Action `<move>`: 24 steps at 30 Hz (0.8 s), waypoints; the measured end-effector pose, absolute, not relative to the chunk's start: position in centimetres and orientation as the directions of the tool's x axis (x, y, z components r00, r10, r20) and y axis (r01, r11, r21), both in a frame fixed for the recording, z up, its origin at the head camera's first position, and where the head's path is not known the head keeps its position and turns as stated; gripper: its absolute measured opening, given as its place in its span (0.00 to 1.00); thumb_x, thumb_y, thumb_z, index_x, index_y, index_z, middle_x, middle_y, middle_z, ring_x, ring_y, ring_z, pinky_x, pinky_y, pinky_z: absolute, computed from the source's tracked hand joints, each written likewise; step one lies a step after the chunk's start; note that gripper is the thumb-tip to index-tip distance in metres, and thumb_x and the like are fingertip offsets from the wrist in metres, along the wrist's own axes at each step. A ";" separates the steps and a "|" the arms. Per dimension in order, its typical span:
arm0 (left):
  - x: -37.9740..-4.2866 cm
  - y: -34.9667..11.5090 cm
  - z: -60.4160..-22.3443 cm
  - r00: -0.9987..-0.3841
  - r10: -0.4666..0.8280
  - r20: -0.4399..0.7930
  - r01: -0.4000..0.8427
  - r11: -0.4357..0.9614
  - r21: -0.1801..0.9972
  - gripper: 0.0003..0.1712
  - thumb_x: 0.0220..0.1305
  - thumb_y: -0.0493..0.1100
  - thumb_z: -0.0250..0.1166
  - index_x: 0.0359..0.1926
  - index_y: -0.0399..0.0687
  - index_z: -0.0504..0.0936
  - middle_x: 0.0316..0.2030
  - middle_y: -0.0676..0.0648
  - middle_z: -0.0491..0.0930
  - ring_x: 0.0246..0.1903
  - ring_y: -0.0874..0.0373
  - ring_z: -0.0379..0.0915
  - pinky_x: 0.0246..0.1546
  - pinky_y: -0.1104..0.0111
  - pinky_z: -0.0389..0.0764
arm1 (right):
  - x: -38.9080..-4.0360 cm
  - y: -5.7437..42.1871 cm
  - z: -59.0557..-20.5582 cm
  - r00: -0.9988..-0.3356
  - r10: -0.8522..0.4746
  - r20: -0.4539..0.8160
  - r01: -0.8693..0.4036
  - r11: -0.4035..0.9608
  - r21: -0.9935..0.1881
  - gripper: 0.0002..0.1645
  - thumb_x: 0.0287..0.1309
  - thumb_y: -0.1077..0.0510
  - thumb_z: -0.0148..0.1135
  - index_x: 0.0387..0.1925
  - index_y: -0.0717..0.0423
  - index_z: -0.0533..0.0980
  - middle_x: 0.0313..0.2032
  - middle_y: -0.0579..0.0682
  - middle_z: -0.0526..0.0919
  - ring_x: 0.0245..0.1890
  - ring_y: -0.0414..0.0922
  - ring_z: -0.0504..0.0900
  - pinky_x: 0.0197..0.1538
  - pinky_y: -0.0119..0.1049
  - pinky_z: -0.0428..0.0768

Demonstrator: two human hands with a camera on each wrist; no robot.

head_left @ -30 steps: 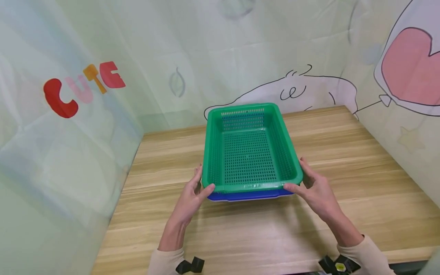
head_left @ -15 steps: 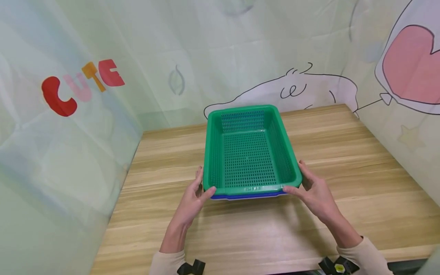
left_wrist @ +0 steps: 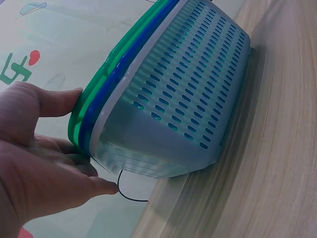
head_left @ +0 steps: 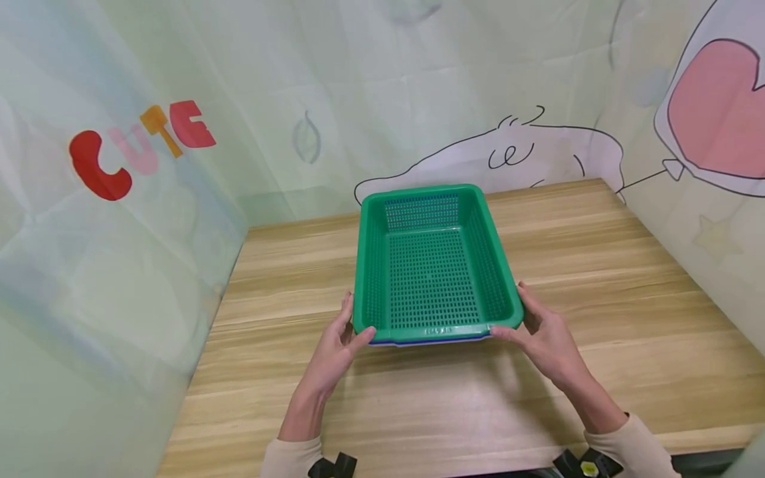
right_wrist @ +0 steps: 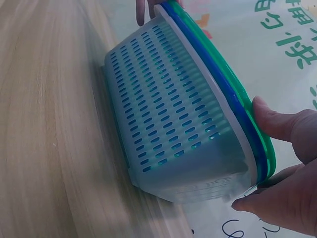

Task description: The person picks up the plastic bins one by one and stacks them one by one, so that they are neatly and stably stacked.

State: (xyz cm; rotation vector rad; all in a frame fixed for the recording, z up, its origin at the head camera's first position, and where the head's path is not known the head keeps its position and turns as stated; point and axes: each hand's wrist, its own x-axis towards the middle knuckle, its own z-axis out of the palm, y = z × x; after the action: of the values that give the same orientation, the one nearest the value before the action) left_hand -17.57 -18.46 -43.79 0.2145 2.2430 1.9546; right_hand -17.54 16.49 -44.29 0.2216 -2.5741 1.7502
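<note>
A green perforated plastic basket [head_left: 430,330] sits nested on top of a blue basket [left_wrist: 116,74], which sits inside a pale, see-through white basket [right_wrist: 173,181]. The stack rests on the wooden table in front of me, its near corners between my hands. My left hand [head_left: 329,348] grips the near left corner, thumb on the green rim and fingers beneath the stacked rims. At the near right corner my right hand [head_left: 550,345] holds on the same way. In the head view only a thin blue and white line shows below the green rim.
The wood-grain table [head_left: 263,318] stretches out on both sides of the stack. Printed cloth walls [head_left: 269,99] close it in at the back, left and right. Black wrist mounts [head_left: 335,465] sit on both sleeves.
The green basket has settled lower into the blue one, so the blue rim at the front has shrunk to a thin line. Both hands have kept their grip and shifted slightly.
</note>
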 end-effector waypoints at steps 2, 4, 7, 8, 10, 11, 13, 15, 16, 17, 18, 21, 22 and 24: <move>-17.6 -18.5 -43.8 -0.977 0.210 -0.028 0.000 0.135 0.991 0.46 0.71 0.36 0.61 0.79 0.40 0.41 0.79 0.45 0.29 0.77 0.53 0.22 0.74 0.56 0.39 | -17.6 16.5 -44.3 -0.990 -0.106 0.096 -0.128 0.359 -0.925 0.58 0.54 0.53 0.76 0.76 0.65 0.52 0.75 0.67 0.49 0.73 0.59 0.55 0.65 0.45 0.65; -17.6 -18.4 -43.8 -0.978 0.208 -0.032 -0.004 0.131 0.991 0.47 0.71 0.37 0.61 0.79 0.40 0.41 0.79 0.46 0.29 0.77 0.54 0.23 0.74 0.57 0.40 | -17.6 16.5 -44.4 -0.990 -0.107 0.093 -0.126 0.360 -0.925 0.58 0.54 0.53 0.76 0.76 0.65 0.52 0.75 0.67 0.49 0.73 0.59 0.56 0.65 0.45 0.65; -17.6 -18.4 -43.9 -0.978 0.207 -0.028 -0.003 0.121 0.993 0.47 0.71 0.36 0.61 0.79 0.40 0.40 0.79 0.45 0.30 0.77 0.53 0.25 0.74 0.58 0.41 | -17.6 16.5 -44.4 -0.990 -0.107 0.090 -0.123 0.364 -0.923 0.59 0.54 0.53 0.76 0.76 0.66 0.51 0.75 0.67 0.49 0.73 0.59 0.56 0.65 0.45 0.65; -17.6 -18.4 -43.9 -0.978 0.209 -0.023 0.002 0.117 0.993 0.47 0.71 0.36 0.61 0.79 0.39 0.40 0.79 0.44 0.30 0.77 0.52 0.26 0.74 0.58 0.42 | -17.6 16.5 -44.4 -0.990 -0.108 0.089 -0.122 0.366 -0.923 0.59 0.54 0.53 0.76 0.76 0.66 0.51 0.75 0.67 0.49 0.73 0.59 0.56 0.65 0.45 0.65; -17.6 -18.3 -44.0 -0.977 0.211 -0.025 -0.002 0.106 0.994 0.47 0.72 0.35 0.60 0.79 0.39 0.39 0.79 0.44 0.32 0.77 0.51 0.30 0.74 0.57 0.45 | -17.6 16.5 -44.4 -0.990 -0.110 0.088 -0.122 0.368 -0.922 0.59 0.54 0.53 0.76 0.76 0.66 0.51 0.75 0.67 0.49 0.73 0.59 0.57 0.65 0.46 0.66; -17.6 -18.3 -44.1 -0.977 0.212 -0.025 -0.003 0.102 0.995 0.47 0.72 0.35 0.59 0.79 0.39 0.39 0.79 0.44 0.34 0.77 0.50 0.32 0.73 0.57 0.46 | -17.6 16.5 -44.4 -0.990 -0.111 0.089 -0.124 0.369 -0.921 0.59 0.54 0.53 0.76 0.76 0.66 0.51 0.75 0.67 0.50 0.72 0.59 0.57 0.65 0.46 0.66; -17.5 -18.3 -44.1 -0.976 0.214 -0.025 -0.005 0.094 0.996 0.46 0.72 0.34 0.59 0.79 0.39 0.39 0.79 0.44 0.37 0.77 0.49 0.36 0.73 0.56 0.47 | -17.6 16.5 -44.5 -0.989 -0.116 0.092 -0.130 0.373 -0.919 0.59 0.55 0.53 0.76 0.76 0.66 0.50 0.75 0.66 0.52 0.72 0.59 0.59 0.64 0.46 0.66; -17.5 -18.3 -44.2 -0.977 0.211 -0.036 -0.018 0.088 0.996 0.46 0.72 0.34 0.59 0.79 0.41 0.39 0.79 0.45 0.40 0.76 0.50 0.39 0.73 0.56 0.49 | -17.6 16.4 -44.6 -0.987 -0.124 0.101 -0.141 0.376 -0.916 0.58 0.55 0.53 0.75 0.76 0.65 0.51 0.74 0.65 0.55 0.71 0.59 0.61 0.64 0.46 0.67; -17.5 -18.3 -44.2 -0.977 0.211 -0.033 -0.015 0.089 0.996 0.47 0.72 0.35 0.60 0.79 0.41 0.39 0.79 0.46 0.39 0.76 0.51 0.39 0.73 0.56 0.49 | -17.7 16.4 -44.6 -0.986 -0.129 0.106 -0.147 0.376 -0.915 0.58 0.55 0.53 0.75 0.76 0.65 0.51 0.73 0.65 0.57 0.71 0.58 0.62 0.64 0.46 0.68; -17.5 -18.3 -44.2 -0.977 0.210 -0.032 -0.013 0.088 0.996 0.48 0.72 0.35 0.60 0.79 0.41 0.38 0.79 0.46 0.39 0.76 0.51 0.38 0.73 0.56 0.49 | -17.7 16.4 -44.6 -0.985 -0.132 0.110 -0.152 0.374 -0.915 0.57 0.56 0.53 0.75 0.77 0.65 0.51 0.73 0.65 0.59 0.70 0.58 0.63 0.63 0.46 0.68; -17.5 -18.3 -44.2 -0.977 0.213 -0.028 -0.010 0.087 0.996 0.49 0.72 0.35 0.60 0.79 0.41 0.37 0.79 0.46 0.39 0.76 0.51 0.38 0.73 0.56 0.49 | -17.7 16.4 -44.6 -0.984 -0.136 0.112 -0.155 0.371 -0.915 0.57 0.56 0.53 0.75 0.77 0.64 0.51 0.72 0.65 0.60 0.70 0.58 0.64 0.63 0.45 0.69; -17.5 -18.4 -44.2 -0.975 0.219 -0.021 -0.001 0.093 0.996 0.50 0.71 0.36 0.61 0.79 0.41 0.35 0.79 0.46 0.38 0.76 0.52 0.38 0.73 0.57 0.49 | -17.8 16.3 -44.7 -0.983 -0.142 0.116 -0.161 0.361 -0.919 0.56 0.57 0.53 0.74 0.77 0.63 0.52 0.70 0.64 0.65 0.68 0.58 0.67 0.62 0.45 0.71; -17.6 -18.5 -44.1 -0.975 0.222 -0.020 0.002 0.095 0.995 0.51 0.71 0.36 0.61 0.79 0.40 0.35 0.79 0.46 0.37 0.76 0.52 0.38 0.73 0.58 0.49 | -17.8 16.3 -44.7 -0.983 -0.143 0.116 -0.161 0.358 -0.920 0.56 0.57 0.53 0.74 0.77 0.62 0.52 0.70 0.64 0.65 0.67 0.58 0.68 0.61 0.45 0.71; -17.7 -18.5 -44.1 -0.974 0.227 -0.021 0.002 0.102 0.995 0.50 0.72 0.35 0.61 0.79 0.40 0.36 0.79 0.47 0.38 0.76 0.52 0.39 0.73 0.58 0.50 | -17.9 16.3 -44.7 -0.982 -0.145 0.118 -0.163 0.354 -0.921 0.56 0.57 0.53 0.74 0.77 0.62 0.52 0.69 0.64 0.67 0.66 0.57 0.70 0.61 0.44 0.73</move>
State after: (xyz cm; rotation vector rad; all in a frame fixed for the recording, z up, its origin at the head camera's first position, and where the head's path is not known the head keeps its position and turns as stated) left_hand -17.69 -18.54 -44.12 0.2317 2.2000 1.9860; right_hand -17.89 16.28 -44.70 0.2923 -2.5714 1.7520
